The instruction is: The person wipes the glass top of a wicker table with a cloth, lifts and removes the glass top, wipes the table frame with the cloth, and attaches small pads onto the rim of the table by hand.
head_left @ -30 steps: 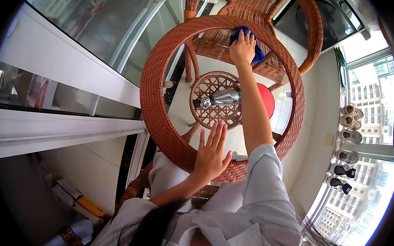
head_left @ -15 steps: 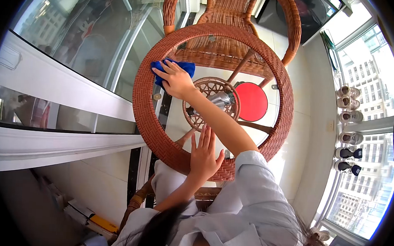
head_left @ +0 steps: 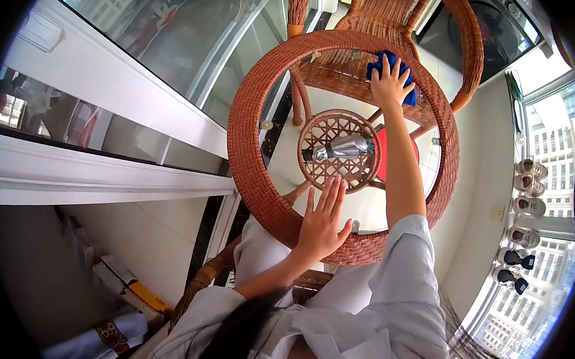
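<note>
Fingers spread, my right hand [head_left: 390, 88] grips a bunched blue cloth [head_left: 373, 68] against the far right part of a round table, where the glass meets the woven rim [head_left: 246, 133]. My left hand [head_left: 324, 225] lies flat at the near side of the glass top, fingers stretched out and holding nothing. Beneath the glass, a round lattice shelf [head_left: 309, 130] carries a silver bundle [head_left: 344, 147] with a dark end, perhaps a folded umbrella. A red round seat [head_left: 392, 160] shows under the table, partly behind my right forearm.
A wicker chair [head_left: 382, 19] stands against the table's far side. White-framed glass panels [head_left: 119, 96] run along the left. Several shoes [head_left: 528, 205] line the right windowsill. A dark front-loading washing machine [head_left: 487, 34] sits at the far right. Books [head_left: 129, 285] lie at lower left.
My right hand has swept the blue cloth from the table's left side to its far right. My left hand stays flat near the close edge. The view has shifted left.
</note>
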Demonstrator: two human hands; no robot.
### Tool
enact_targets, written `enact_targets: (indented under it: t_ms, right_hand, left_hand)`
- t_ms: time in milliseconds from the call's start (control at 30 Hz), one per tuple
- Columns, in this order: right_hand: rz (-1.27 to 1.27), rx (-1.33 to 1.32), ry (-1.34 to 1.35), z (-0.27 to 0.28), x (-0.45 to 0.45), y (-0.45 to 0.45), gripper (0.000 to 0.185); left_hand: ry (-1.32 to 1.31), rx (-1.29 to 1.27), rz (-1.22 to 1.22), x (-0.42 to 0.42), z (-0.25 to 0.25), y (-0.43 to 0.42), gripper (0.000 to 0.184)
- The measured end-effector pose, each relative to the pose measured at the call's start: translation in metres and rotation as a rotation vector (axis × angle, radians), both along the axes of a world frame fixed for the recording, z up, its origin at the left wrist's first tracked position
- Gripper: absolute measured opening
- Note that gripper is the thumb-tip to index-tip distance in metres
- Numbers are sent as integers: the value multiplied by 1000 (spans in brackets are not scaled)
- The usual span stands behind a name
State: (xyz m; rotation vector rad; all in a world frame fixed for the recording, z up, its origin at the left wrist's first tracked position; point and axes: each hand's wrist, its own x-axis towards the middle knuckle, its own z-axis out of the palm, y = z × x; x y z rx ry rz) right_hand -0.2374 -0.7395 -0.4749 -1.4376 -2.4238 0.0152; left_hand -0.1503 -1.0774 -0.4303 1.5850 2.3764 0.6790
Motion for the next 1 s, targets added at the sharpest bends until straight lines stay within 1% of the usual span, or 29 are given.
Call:
enact_targets:
  t_ms: [133,200,233,267,333,400,467,500,533,667,733,800,867,933,967,1000]
  right_hand:
    - [216,-16,84,-5,-28,-15,52]
    - [230,4,147,-8,-39,-21,50]
    - [276,19,189,-6,-40,-22,49]
    - [280,19,187,-5,-41,-26,49]
    - [354,-55,194,-1,-42,-31,48]
    - [352,-71,203,4,-38,-35,47]
    - [469,-87,251,6,-26,-44,46]
    - [522,-53,282,7,-20,-54,46]
    - [541,-46,288,8,-16,-64,44]
    - [740,-167,285,23,10,-112,43]
    - [830,-244,283,30,33,-132,45]
    - [931,-362,217,36,62,-143,48]
    - [990,-346,172,41,92,-145,50]
    - [910,-189,123,43,104,-126,52]
    - [761,-74,83,38,103,-112,51]
    - [657,-15,126,28,99,-93,50]
  left_hand:
    - [-47,9,5,-1,0,0,73]
    - [-50,22,7,-2,0,1,73]
    - [-49,30,10,0,1,-1,73]
    - [-51,30,14,-1,0,-2,73]
    - [-58,41,16,-1,1,-1,73]
    - [-58,37,15,0,1,-2,73]
    - [-55,36,15,-2,1,-2,74]
    - [-52,30,16,-2,-1,-2,74]
    - [-53,28,15,0,-2,-1,74]
    - [-36,40,-4,-1,-1,-2,74]
    - [-11,32,3,0,-2,-2,74]
    - [-8,35,-2,1,-2,-3,74]
    - [-2,46,2,0,-2,-2,74]
    - [-7,53,5,1,-2,-3,74]
    - [-11,59,3,1,-2,-4,74]
    - [-7,57,3,1,-2,-5,74]
